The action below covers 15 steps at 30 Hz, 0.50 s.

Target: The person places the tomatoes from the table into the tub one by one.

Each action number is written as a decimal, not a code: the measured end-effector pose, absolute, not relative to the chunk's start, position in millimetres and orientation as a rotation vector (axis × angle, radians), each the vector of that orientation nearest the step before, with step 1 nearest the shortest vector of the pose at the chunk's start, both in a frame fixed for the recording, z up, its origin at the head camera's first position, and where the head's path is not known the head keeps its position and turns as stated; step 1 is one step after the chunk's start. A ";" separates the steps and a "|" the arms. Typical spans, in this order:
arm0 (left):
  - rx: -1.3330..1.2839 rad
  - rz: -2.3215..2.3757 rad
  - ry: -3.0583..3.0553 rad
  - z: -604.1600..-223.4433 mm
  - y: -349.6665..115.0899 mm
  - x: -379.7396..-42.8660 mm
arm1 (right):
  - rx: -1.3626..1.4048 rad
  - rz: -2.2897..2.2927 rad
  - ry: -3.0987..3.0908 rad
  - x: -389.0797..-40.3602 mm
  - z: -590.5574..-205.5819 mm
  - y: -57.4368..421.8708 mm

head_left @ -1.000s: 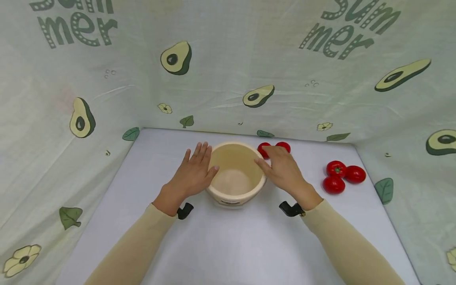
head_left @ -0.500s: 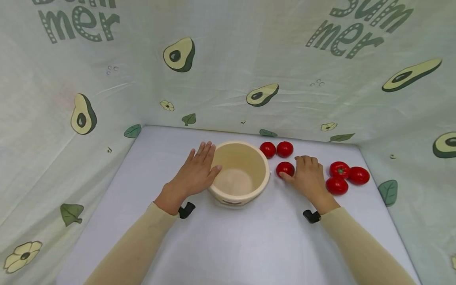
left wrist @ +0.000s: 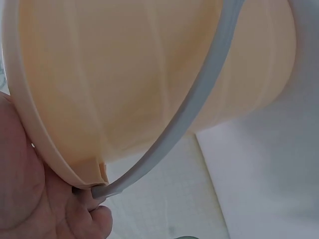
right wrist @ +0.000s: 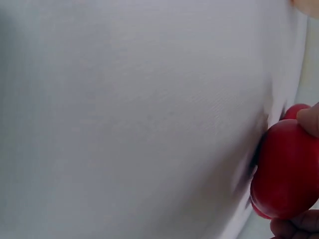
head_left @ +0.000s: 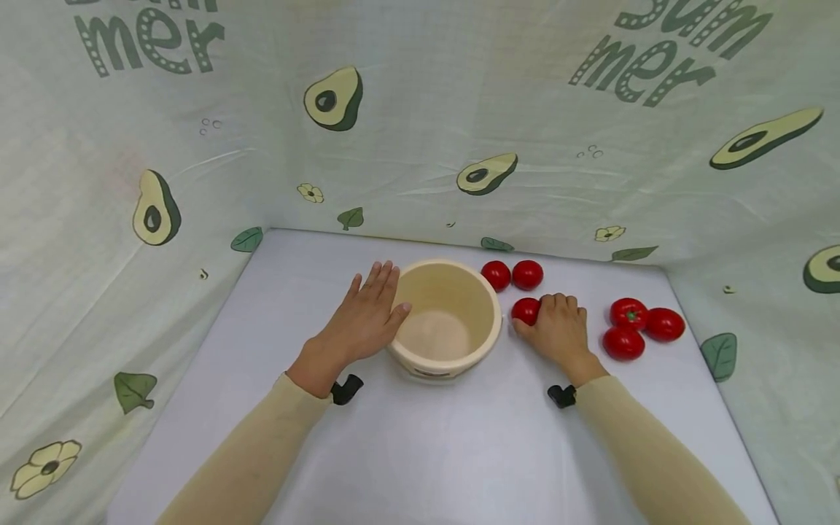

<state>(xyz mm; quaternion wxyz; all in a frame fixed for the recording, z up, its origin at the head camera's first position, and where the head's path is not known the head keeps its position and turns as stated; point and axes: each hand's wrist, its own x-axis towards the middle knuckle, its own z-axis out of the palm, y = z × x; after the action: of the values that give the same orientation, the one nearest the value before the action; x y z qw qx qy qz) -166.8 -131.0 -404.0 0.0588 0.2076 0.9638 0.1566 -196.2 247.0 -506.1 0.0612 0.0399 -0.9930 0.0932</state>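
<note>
A cream bucket (head_left: 441, 357) stands upright on the table; the left wrist view shows its wall and a grey carrying handle (left wrist: 189, 104). My left hand (head_left: 367, 315) lies against the bucket's left rim with the fingers straight. To the right of the bucket, my right hand (head_left: 558, 328) grips a red tomato (head_left: 525, 310), its palm side hidden in the head view. The right wrist view has the tomato (right wrist: 286, 172) between the thumb (right wrist: 310, 119) and the fingers (right wrist: 299, 224), close to the tabletop.
Two tomatoes (head_left: 512, 275) sit behind the held one, near the table's back edge. Three more tomatoes (head_left: 626, 328) are clustered to the right of my right hand. A cloth (head_left: 420, 131) printed with avocados hangs behind and beside the white table (head_left: 420, 452).
My right hand has left the bucket's right rim, swung right, then closed in leftward around the nearest tomato. My left hand has stayed at the left rim. The view has shifted slightly.
</note>
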 end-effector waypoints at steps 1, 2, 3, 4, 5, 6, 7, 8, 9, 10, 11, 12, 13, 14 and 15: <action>0.627 0.475 2.918 -403.7 -131.1 -167.5 | 0.117 0.282 -2.998 -196.3 -504.6 246.9; 0.627 0.473 2.917 -403.0 -131.2 -168.3 | 0.118 0.283 -2.986 -196.7 -502.6 246.9; 0.627 0.471 2.917 -402.7 -131.4 -169.3 | 0.120 0.281 -2.976 -197.1 -499.0 246.7; 0.628 0.466 2.919 -402.6 -131.6 -170.3 | 0.123 0.278 -2.957 -197.4 -494.2 246.0; 0.629 0.462 2.920 -403.0 -131.8 -171.3 | 0.131 0.279 -2.932 -198.2 -488.6 245.2; 0.632 0.460 2.921 -403.0 -132.1 -171.9 | 0.140 0.285 -2.905 -199.0 -481.7 243.8; 0.635 0.457 2.922 -403.3 -132.5 -172.5 | 0.151 0.289 -2.874 -200.0 -473.6 241.8; 0.637 0.454 2.921 -403.5 -132.8 -172.8 | 0.168 0.295 -2.834 -201.5 -465.4 239.4; 0.638 0.453 2.920 -404.0 -133.0 -172.9 | 0.183 0.306 -2.796 -202.5 -455.6 235.9; 0.639 0.452 2.919 -404.2 -133.0 -172.8 | 0.205 0.321 -2.750 -203.5 -446.0 231.7; 0.640 0.451 2.917 -404.3 -133.0 -172.7 | 0.231 0.338 -2.708 -204.2 -435.7 226.7; 0.641 0.451 2.917 -404.0 -133.0 -172.6 | 0.258 0.361 -2.671 -204.5 -425.2 220.6; 0.642 0.447 2.918 -404.1 -132.9 -172.7 | 0.293 0.380 -2.637 -204.3 -415.1 213.9; 0.643 0.441 2.920 -404.2 -132.8 -173.0 | 0.336 0.399 -2.604 -203.7 -405.7 206.4; 0.645 0.434 2.921 -404.3 -132.5 -173.4 | 0.382 0.420 -2.579 -202.8 -397.0 198.3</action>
<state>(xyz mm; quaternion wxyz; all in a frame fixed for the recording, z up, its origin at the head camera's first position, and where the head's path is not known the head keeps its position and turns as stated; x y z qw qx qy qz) -173.4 -132.5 -404.3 0.0594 0.2129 0.9647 0.1432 -202.8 198.3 -397.0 0.2478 0.1402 -0.9461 0.1543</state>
